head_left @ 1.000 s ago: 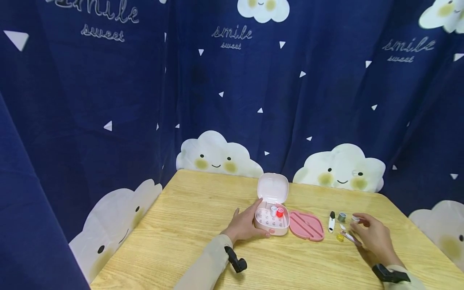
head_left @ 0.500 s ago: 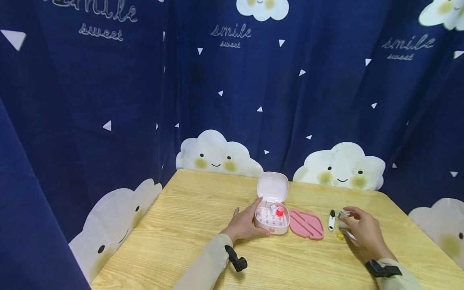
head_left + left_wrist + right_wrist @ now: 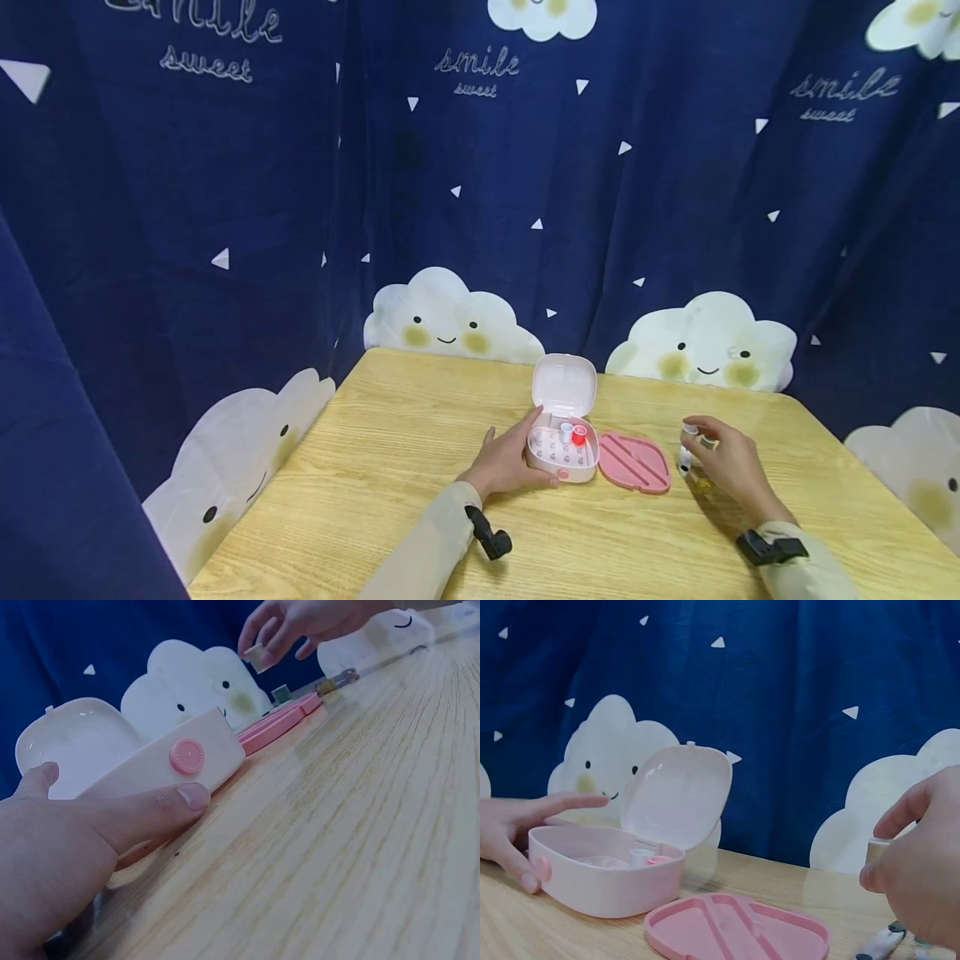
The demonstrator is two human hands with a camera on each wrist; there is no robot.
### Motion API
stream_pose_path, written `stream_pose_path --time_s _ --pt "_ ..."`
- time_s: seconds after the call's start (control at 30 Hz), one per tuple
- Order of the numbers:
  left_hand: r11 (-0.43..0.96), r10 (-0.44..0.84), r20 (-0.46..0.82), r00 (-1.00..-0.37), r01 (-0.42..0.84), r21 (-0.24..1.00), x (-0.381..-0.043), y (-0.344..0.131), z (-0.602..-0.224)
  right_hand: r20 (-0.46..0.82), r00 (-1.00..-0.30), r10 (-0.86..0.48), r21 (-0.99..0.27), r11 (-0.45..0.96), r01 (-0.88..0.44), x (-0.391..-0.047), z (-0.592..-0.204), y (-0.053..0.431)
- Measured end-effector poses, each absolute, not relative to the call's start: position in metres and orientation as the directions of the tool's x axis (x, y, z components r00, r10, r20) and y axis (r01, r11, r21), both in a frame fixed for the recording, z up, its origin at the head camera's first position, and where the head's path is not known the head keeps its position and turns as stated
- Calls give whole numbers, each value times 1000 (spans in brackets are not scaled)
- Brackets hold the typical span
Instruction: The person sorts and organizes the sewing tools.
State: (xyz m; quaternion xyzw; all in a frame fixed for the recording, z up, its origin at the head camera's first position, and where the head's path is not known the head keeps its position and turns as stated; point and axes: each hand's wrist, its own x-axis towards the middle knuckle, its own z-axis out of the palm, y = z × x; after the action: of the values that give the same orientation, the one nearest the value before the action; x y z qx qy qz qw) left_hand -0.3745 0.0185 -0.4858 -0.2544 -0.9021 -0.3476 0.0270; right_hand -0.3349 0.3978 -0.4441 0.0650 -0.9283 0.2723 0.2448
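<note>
My left hand (image 3: 504,468) grips the left side of a pale pink sewing box (image 3: 165,769), thumb along the front near its round pink button (image 3: 187,757). The lid (image 3: 564,385) stands open. Inside, a white thread spool (image 3: 566,433) and a red thread spool (image 3: 579,436) sit on a floor with rows of small pegs. My right hand (image 3: 733,465) pinches a pale beige thread spool (image 3: 259,658) between thumb and fingers, raised above the table right of the box. Beneath it lie white thread snips with a black end (image 3: 883,943), partly hidden by the spool in the head view.
A pink divided tray (image 3: 637,463) lies flat against the box's right side. Near my right hand are a green spool (image 3: 281,694) and a yellow spool (image 3: 702,483), partly covered by the hand in the head view. A blue cloud-print curtain (image 3: 480,208) hangs behind the table.
My right hand has carried the beige spool leftward from the right of the small items to over the thread snips. My left hand keeps its grip on the box.
</note>
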Motion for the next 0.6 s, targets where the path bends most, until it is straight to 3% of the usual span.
stream_pose_path --time_s 0.6 --pt "631 445 233 -865 487 604 -376 18 -487 465 -883 -64 -478 821 -311 -351 -437 349"
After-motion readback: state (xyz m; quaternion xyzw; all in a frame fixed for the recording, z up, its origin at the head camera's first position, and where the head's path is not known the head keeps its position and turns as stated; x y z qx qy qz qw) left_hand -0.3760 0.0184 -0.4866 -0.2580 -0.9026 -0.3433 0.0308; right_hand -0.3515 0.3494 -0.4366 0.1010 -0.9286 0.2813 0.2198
